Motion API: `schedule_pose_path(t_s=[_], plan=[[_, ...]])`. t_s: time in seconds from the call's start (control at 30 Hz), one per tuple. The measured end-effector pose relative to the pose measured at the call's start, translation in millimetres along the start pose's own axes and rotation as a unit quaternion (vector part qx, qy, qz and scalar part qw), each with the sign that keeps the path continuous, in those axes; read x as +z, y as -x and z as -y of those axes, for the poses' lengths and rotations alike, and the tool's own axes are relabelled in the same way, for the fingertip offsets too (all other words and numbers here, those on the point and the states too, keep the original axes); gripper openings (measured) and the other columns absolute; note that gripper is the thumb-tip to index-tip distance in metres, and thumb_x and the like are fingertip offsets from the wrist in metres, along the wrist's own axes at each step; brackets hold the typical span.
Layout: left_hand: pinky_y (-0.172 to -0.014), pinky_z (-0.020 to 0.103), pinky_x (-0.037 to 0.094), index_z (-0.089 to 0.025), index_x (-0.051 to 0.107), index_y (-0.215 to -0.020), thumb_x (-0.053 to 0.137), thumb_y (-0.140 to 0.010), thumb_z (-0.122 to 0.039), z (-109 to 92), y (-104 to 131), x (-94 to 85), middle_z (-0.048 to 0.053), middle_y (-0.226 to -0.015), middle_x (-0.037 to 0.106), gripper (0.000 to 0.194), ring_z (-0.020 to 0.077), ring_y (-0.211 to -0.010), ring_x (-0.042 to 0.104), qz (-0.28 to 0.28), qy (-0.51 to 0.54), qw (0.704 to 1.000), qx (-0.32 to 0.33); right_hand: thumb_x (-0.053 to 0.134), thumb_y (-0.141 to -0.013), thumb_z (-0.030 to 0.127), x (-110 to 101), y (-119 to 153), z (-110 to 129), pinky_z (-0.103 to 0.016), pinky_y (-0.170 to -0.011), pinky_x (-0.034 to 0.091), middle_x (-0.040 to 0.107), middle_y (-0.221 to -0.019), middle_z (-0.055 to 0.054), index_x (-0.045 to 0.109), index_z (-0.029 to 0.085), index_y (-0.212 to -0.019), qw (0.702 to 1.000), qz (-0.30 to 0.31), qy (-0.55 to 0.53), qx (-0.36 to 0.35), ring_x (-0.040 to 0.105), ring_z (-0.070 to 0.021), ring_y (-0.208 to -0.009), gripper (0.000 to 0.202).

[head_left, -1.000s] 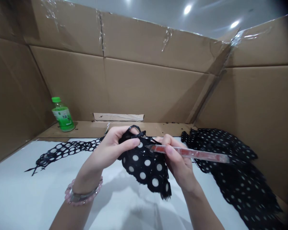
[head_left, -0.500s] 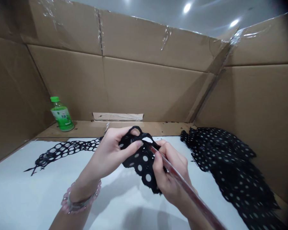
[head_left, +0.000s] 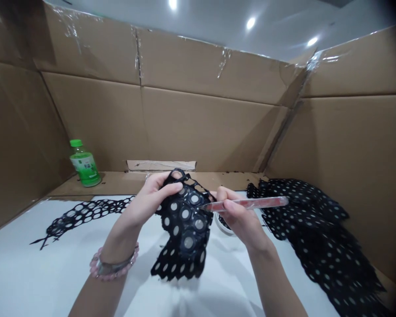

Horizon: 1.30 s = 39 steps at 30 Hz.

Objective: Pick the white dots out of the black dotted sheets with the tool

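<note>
Pinched in my left hand (head_left: 148, 198) is the upper left edge of a black sheet with pale round dots (head_left: 185, 215). The sheet hangs down above the white table, and a thin strip of open rings stands off its upper right edge. My right hand (head_left: 239, 215) is closed round a slim red pointed tool (head_left: 254, 203), which looks wrapped in clear plastic. Its tip points left and lies at the sheet's right part, by a dot; contact is hard to make out. Whether the right fingers also touch the sheet's edge is unclear.
Behind my right hand stands a small white cup (head_left: 225, 226) with dark bits inside. A black ring-patterned mesh strip (head_left: 89, 213) lies at left, and a heap of black dotted sheets (head_left: 320, 233) at right. A green bottle (head_left: 85, 165) stands by the cardboard wall (head_left: 198, 127).
The red tool has swung from slanting toward me to nearly level, pointing left. The dotted sheet has turned and unfolded, showing more of its face. The white cup has come into view.
</note>
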<state>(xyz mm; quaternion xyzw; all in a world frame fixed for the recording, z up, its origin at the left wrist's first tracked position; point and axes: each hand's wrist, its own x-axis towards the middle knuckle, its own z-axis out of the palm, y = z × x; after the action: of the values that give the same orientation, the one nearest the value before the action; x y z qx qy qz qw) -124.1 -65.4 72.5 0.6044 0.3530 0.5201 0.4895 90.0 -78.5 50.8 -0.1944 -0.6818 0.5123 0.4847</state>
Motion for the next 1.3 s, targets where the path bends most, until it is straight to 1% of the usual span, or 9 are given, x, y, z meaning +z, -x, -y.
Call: schedule_pose_path(t_s=[0.17,0.27,0.33,0.43,0.63,0.9,1.03,1.2,1.3], plan=[[-0.064,0.023,0.044,-0.016,0.064,-0.071,0.075,-0.067,-0.035,5,-1,-1.6,-0.001,-0.068,0.061,0.022,0.0146,-0.068,0.057,0.071,-0.003,0.997,-0.038,0.046,-0.095,0.042,7,7,7,-0.030,-0.062,0.024,0.031,-0.069,0.003,0.037,0.022,-0.070,0.998,0.005,0.062,0.006,0.028,-0.0154,-0.065,0.033],[-0.071,0.024,0.047,-0.019,0.067,-0.081,0.082,-0.060,-0.032,8,3,-1.1,0.000,-0.077,0.066,0.029,0.0173,-0.078,0.060,0.069,-0.019,0.996,-0.047,0.046,-0.095,0.043,8,9,11,-0.030,-0.062,0.025,0.036,-0.072,0.002,0.037,0.022,-0.071,0.997,0.018,0.069,0.018,0.031,-0.0157,-0.067,0.033],[-0.065,0.022,0.045,-0.019,0.068,-0.078,0.083,-0.059,-0.029,8,5,-0.8,-0.001,-0.075,0.064,0.026,0.0147,-0.073,0.058,0.066,-0.035,0.996,-0.052,0.047,-0.095,0.042,7,10,12,-0.030,-0.063,0.025,0.037,-0.071,0.002,0.038,0.022,-0.070,0.999,0.023,0.040,0.006,0.033,-0.0156,-0.067,0.033],[-0.058,0.019,0.042,-0.017,0.067,-0.068,0.079,-0.066,-0.027,5,5,-0.3,-0.002,-0.069,0.061,0.016,0.0110,-0.065,0.054,0.101,-0.029,0.994,-0.034,0.048,-0.095,0.039,7,9,12,-0.030,-0.062,0.024,0.036,-0.069,0.003,0.038,0.022,-0.069,1.000,0.021,0.018,-0.004,0.031,-0.0150,-0.065,0.032],[-0.059,0.015,0.042,-0.015,0.067,-0.067,0.075,-0.073,-0.026,-1,6,2.1,-0.003,-0.068,0.060,0.015,0.0075,-0.063,0.052,0.104,-0.021,0.994,-0.007,0.046,-0.096,0.039,10,9,10,-0.030,-0.060,0.023,0.033,-0.067,0.003,0.036,0.022,-0.069,1.000,-0.006,0.020,-0.008,0.028,-0.0145,-0.063,0.034],[-0.059,0.013,0.043,-0.016,0.067,-0.069,0.073,-0.076,-0.022,-6,10,5.3,-0.004,-0.068,0.061,0.011,0.0062,-0.063,0.053,0.108,-0.018,0.994,0.005,0.042,-0.099,0.037,19,13,5,-0.028,-0.061,0.028,0.037,-0.069,0.003,0.038,0.022,-0.070,0.994,-0.083,0.071,-0.010,0.033,-0.0140,-0.065,0.032],[-0.053,0.012,0.038,-0.015,0.059,-0.064,0.070,-0.079,-0.023,-8,15,5.7,-0.005,-0.063,0.052,0.020,0.0053,-0.059,0.046,0.100,-0.054,0.993,0.023,0.039,-0.099,0.025,29,15,4,-0.025,-0.063,0.033,0.044,-0.071,0.003,0.040,0.022,-0.073,0.966,-0.144,0.208,-0.058,0.042,-0.0128,-0.066,0.026],[-0.045,0.014,0.031,-0.016,0.050,-0.067,0.064,-0.085,-0.030,-6,23,8.8,-0.006,-0.060,0.038,0.027,0.0058,-0.053,0.035,0.088,-0.099,0.991,0.030,0.041,-0.090,0.009,47,18,4,-0.025,-0.054,0.033,0.042,-0.065,0.004,0.035,0.023,-0.072,0.887,-0.160,0.413,-0.130,0.040,-0.0115,-0.054,0.023],[-0.043,0.014,0.027,-0.018,0.051,-0.073,0.063,-0.086,-0.032,-5,23,9.7,-0.007,-0.059,0.036,0.023,0.0057,-0.051,0.032,0.085,-0.102,0.991,0.018,0.041,-0.089,0.008,50,18,3,-0.027,-0.054,0.031,0.040,-0.063,0.004,0.035,0.023,-0.073,0.867,-0.176,0.448,-0.128,0.038,-0.0122,-0.053,0.023]])
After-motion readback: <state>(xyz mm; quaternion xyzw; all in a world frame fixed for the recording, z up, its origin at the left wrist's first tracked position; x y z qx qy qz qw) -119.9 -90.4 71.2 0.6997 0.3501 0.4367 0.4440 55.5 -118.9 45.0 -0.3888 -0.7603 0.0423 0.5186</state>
